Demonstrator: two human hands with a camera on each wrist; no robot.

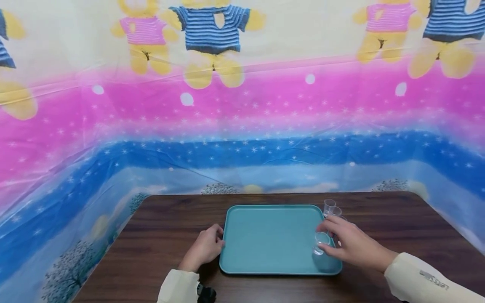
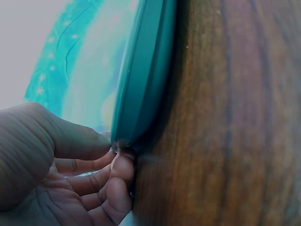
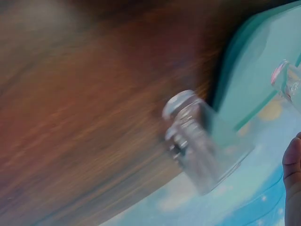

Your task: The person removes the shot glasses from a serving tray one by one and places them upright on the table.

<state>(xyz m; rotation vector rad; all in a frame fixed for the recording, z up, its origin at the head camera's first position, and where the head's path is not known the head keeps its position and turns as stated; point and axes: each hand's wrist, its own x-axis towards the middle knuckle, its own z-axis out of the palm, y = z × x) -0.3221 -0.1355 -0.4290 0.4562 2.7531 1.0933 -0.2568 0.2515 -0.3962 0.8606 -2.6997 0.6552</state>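
Note:
A teal rectangular tray [image 1: 270,240] lies on the wooden table. At its left rim my left hand [image 1: 206,246] pinches the edge; in the left wrist view the thumb is on the rim [image 2: 143,75] and the curled fingers [image 2: 123,167] are against its underside. My right hand [image 1: 356,244] holds a small clear glass [image 1: 322,244] between thumb and fingers above the tray's right side. Whether the glass touches the tray, I cannot tell. In the right wrist view this glass [image 3: 289,84] is cut off at the frame edge, near a finger [image 3: 293,162].
Several more clear glasses [image 1: 329,207] stand on the table [image 1: 382,219] just beyond the tray's right edge, partly behind my right hand. They overlap and blur in the right wrist view [image 3: 202,146]. A printed curtain [image 1: 242,155] hangs around the table's back and sides.

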